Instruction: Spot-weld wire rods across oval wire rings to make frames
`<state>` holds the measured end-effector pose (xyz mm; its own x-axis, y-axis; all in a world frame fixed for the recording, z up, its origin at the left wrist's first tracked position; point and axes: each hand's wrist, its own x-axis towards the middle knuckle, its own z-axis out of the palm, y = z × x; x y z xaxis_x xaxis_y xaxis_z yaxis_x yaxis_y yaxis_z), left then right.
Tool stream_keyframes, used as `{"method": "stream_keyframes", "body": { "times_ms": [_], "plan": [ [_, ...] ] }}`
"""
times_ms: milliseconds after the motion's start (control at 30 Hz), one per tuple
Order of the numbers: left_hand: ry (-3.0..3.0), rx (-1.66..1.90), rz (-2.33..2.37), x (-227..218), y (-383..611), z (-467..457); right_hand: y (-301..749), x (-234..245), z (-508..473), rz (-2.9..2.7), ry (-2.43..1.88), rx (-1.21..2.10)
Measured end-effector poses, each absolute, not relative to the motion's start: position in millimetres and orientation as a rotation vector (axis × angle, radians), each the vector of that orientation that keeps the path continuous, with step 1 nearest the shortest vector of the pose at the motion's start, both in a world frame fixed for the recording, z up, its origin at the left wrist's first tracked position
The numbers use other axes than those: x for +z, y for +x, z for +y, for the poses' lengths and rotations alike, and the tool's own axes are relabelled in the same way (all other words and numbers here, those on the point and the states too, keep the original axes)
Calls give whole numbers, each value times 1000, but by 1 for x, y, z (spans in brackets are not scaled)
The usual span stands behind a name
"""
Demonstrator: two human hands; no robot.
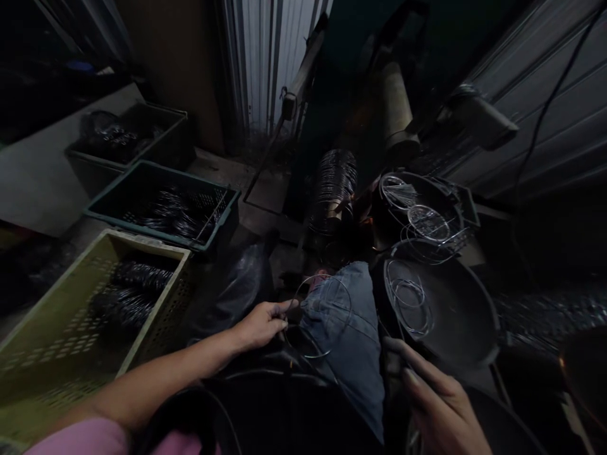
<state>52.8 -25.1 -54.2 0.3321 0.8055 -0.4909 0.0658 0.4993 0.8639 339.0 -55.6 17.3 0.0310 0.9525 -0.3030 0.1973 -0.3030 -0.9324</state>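
My left hand (265, 323) is closed in a pinch on a thin wire ring (351, 308), held upright over my denim-covered leg (353, 341). Low on the right, my right hand (439, 395) has its thumb and forefinger apart, with the fingers half bent; I make out nothing between them. Its fingertips are close to the near left rim of a wide dark pan (455, 309). Inside that pan lie several loose wire rings (408, 294). A second round pan (459, 208) behind it holds more wire rings (428, 222).
At left stand a yellow crate (107, 235), a green crate (137, 165) and a darker bin (177, 120), holding dark coiled metal pieces. Ahead, a wire coil (337, 174) sits beside a machine with a pale cylinder (397, 101). A faint orange glow shows below it.
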Motion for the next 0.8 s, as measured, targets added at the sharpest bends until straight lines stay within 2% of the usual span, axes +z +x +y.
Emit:
{"method": "stream_keyframes", "body": {
  "times_ms": [167, 300, 433, 533, 667, 800],
  "plan": [
    [885, 693, 1171, -42, 56, -7, 342, 22, -53, -1191, -1551, 1469],
    [763, 795, 1092, -25, 56, 12, 324, 26, -38, -1668, -1565, 1138],
    [663, 890, 1055, -8, 57, 27, 283, 33, -11, -2297, -1183, 676],
    [626, 936, 1018, 3, 58, 31, 251, 29, 9, -2512, -975, 416],
    [552, 958, 951, 11, 57, 32, 230, 21, 21, -2522, -979, 254],
    [521, 1004, 941, 12, 59, 33, 228, 19, 22, -2467, -1027, 286]
  ]
}}
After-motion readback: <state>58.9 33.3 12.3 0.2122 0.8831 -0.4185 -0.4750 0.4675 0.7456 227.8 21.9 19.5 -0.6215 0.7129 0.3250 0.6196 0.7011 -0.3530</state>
